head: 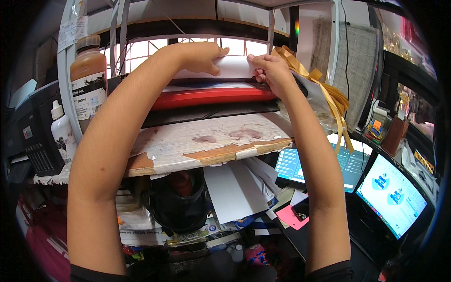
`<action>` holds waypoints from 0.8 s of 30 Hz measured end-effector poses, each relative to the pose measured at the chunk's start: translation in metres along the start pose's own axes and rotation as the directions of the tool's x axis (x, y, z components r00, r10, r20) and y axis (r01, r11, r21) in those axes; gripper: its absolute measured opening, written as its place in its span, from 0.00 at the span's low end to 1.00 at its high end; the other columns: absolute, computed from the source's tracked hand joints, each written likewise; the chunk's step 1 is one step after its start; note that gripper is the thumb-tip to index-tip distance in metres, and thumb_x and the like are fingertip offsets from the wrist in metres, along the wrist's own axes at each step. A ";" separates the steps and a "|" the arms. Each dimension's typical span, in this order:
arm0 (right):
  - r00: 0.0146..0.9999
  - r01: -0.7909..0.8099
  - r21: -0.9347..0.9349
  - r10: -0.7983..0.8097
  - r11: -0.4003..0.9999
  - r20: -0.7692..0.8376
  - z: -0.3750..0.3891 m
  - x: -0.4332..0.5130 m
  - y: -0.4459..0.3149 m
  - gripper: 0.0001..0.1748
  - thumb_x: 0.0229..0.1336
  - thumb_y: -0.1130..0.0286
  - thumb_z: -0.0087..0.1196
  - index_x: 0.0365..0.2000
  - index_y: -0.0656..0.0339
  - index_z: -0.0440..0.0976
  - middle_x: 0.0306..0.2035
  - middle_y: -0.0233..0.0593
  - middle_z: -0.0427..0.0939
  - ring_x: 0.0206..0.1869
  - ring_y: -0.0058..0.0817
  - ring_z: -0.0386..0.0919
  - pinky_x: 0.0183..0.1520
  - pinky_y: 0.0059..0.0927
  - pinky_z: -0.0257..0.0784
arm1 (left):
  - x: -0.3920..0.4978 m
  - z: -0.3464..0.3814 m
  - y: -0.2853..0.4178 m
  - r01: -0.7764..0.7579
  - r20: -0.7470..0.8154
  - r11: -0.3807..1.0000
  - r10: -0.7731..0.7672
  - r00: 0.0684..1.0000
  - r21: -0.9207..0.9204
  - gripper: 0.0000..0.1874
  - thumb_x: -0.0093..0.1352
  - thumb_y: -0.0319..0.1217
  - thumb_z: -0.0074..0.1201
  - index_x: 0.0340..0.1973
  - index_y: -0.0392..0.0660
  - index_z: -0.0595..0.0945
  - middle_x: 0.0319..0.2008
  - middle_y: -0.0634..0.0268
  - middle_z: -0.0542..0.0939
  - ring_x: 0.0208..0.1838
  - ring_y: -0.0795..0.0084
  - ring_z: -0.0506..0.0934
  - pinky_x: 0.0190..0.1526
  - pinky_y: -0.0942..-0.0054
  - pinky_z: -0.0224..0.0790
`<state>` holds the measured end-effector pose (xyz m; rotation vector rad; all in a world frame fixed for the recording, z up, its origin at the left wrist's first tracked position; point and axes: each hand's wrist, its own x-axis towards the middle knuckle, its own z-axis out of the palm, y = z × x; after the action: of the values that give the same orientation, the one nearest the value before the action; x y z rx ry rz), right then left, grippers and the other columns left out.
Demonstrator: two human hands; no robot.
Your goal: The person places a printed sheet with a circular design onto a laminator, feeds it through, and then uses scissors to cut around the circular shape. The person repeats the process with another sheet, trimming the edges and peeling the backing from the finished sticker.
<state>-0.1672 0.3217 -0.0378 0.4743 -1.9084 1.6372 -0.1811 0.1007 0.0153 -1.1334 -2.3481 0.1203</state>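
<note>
My right hand (269,70) pinches the right edge of a sheet of white paper (236,66) between thumb and fingers. At the sheet's left part, my left hand (206,60) has its thumb and index finger spread over the paper. Whether the left fingers grip it is not clear. The sheet stands upright behind a low black device with a curved red front (215,97). More white paper lies on top of that red front. Under the device is a wooden shelf board (211,135) with a torn, stained white covering.
An ink bottle (88,75) and a smaller white bottle (63,130) stand left, beside a black printer (38,130). Gold ribbons (333,98) hang right. Two lit screens, a monitor (352,165) and a laptop (391,194), sit lower right. Below the shelf are a black bucket (179,204) and loose papers (236,194).
</note>
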 end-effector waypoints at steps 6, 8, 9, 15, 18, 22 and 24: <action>1.000 0.001 0.029 -0.001 1.000 0.013 0.000 0.002 0.001 0.15 0.55 0.66 0.63 0.36 0.67 0.74 0.25 0.27 0.72 0.23 0.12 0.68 0.24 0.14 0.66 | -0.003 0.003 0.009 -0.004 -0.023 0.998 0.003 1.000 -0.059 0.41 0.59 0.29 0.54 0.67 0.34 0.58 0.43 0.45 0.76 0.44 0.55 0.76 0.49 0.65 0.68; 1.000 0.023 0.032 -0.023 0.999 0.014 0.001 0.002 0.001 0.15 0.55 0.68 0.63 0.37 0.68 0.73 0.26 0.27 0.72 0.23 0.12 0.68 0.24 0.13 0.67 | -0.002 0.004 0.012 -0.003 -0.024 1.000 0.002 1.000 -0.014 0.43 0.58 0.28 0.54 0.68 0.33 0.55 0.45 0.44 0.75 0.46 0.54 0.76 0.50 0.66 0.67; 0.999 0.035 0.054 -0.036 0.998 0.021 0.001 0.002 0.001 0.15 0.55 0.68 0.63 0.38 0.68 0.73 0.26 0.27 0.72 0.23 0.13 0.68 0.25 0.14 0.67 | -0.001 0.003 0.012 -0.012 -0.028 1.000 0.013 1.000 0.011 0.45 0.57 0.28 0.55 0.68 0.33 0.53 0.46 0.43 0.75 0.46 0.54 0.76 0.51 0.66 0.67; 0.996 0.080 0.100 -0.084 0.992 0.039 -0.001 0.003 0.001 0.16 0.55 0.69 0.63 0.40 0.69 0.73 0.28 0.31 0.74 0.28 0.16 0.69 0.28 0.15 0.68 | 0.002 0.005 0.011 -0.002 -0.008 1.000 0.002 1.000 -0.020 0.49 0.54 0.26 0.56 0.68 0.30 0.51 0.47 0.39 0.76 0.47 0.52 0.77 0.52 0.66 0.69; 0.994 0.102 0.103 -0.105 0.989 0.027 -0.003 0.003 0.001 0.16 0.55 0.69 0.63 0.39 0.69 0.74 0.29 0.33 0.75 0.29 0.17 0.70 0.28 0.16 0.69 | 0.002 0.004 0.010 0.002 -0.021 0.999 -0.003 1.000 -0.035 0.49 0.53 0.26 0.56 0.69 0.30 0.50 0.44 0.40 0.78 0.44 0.52 0.78 0.49 0.67 0.70; 0.991 0.131 0.100 -0.130 0.986 -0.014 -0.001 0.004 0.003 0.14 0.53 0.68 0.65 0.35 0.68 0.76 0.27 0.33 0.76 0.25 0.16 0.71 0.25 0.17 0.70 | 0.001 0.004 0.010 -0.012 -0.027 0.999 0.010 1.000 -0.048 0.50 0.53 0.26 0.55 0.69 0.31 0.49 0.43 0.40 0.78 0.43 0.53 0.78 0.47 0.68 0.71; 0.990 0.138 0.097 -0.136 0.986 -0.029 0.000 0.004 0.003 0.14 0.52 0.68 0.66 0.33 0.67 0.76 0.25 0.32 0.76 0.22 0.16 0.71 0.24 0.17 0.71 | 0.001 0.004 0.010 0.004 -0.007 0.999 -0.004 1.000 -0.047 0.50 0.53 0.26 0.55 0.69 0.32 0.49 0.42 0.40 0.78 0.43 0.53 0.78 0.47 0.68 0.71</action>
<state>-0.1723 0.3224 -0.0380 0.6112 -1.7439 1.6455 -0.1761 0.1082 0.0096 -1.1494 -2.3584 0.0603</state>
